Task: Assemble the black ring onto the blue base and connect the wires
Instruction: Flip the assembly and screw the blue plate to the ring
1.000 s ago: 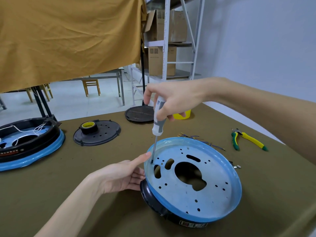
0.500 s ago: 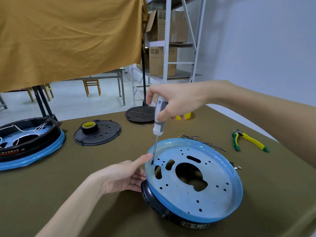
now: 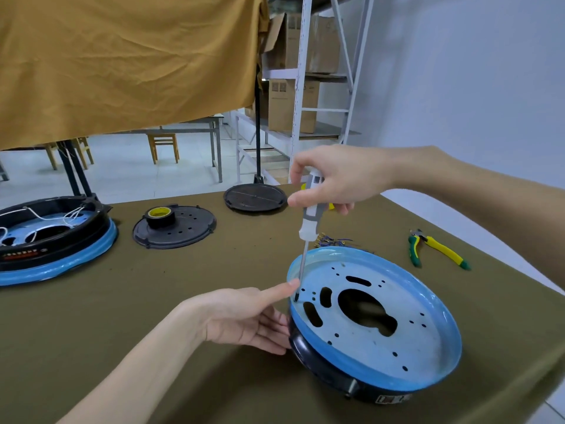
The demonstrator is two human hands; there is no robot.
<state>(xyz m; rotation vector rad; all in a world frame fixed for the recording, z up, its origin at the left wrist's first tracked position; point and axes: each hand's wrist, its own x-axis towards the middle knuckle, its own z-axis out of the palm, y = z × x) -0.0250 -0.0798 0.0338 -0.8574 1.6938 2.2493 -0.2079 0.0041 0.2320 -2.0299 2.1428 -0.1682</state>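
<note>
Olive-covered table (image 3: 153,301): right hand (image 3: 339,179) grips an upright screwdriver (image 3: 308,221), tip in a hole at the blue base's (image 3: 397,347) left edge. Left hand (image 3: 244,316), fingers relaxed, steadies that nearer rim; the black ring (image 3: 324,362) sits beneath the base.

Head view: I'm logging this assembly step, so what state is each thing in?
Blue base: tilted, seated on black ring.
Screwdriver: upright, tip in a hole by the base's rim.
Right hand: grips the screwdriver handle.
Left hand: steadies the assembly's edge.
Pliers: lying unused.
Tape roll: resting on black disc.
</note>
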